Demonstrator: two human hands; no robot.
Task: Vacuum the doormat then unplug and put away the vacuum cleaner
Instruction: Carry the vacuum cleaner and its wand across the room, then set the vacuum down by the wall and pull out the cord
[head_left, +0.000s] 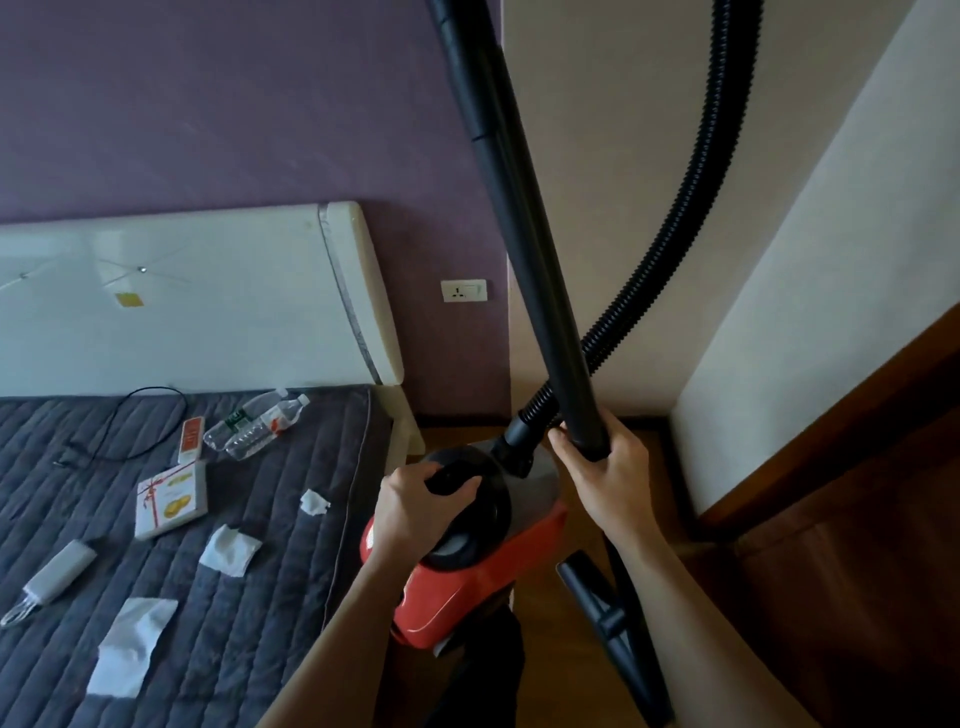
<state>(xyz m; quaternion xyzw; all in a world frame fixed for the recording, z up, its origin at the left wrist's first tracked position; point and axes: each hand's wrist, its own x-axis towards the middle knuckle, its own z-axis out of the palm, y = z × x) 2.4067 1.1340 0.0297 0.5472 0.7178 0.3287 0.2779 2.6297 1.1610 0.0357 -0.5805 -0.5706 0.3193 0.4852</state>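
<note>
A red and black canister vacuum cleaner is held above the wooden floor beside the bed. My left hand is shut on its black carry handle on top. My right hand grips the lower end of the black wand tube, which rises steeply to the top edge of the view. A ribbed black hose curves from the canister's front socket up and out of view. The black floor nozzle hangs low on the right, under my right forearm. No doormat or cord is visible.
A bed with a dark quilted mattress fills the left, strewn with plastic bottles, a small box, tissues and a thin cable. A wall socket sits beside the white headboard. A brown wooden door stands at right.
</note>
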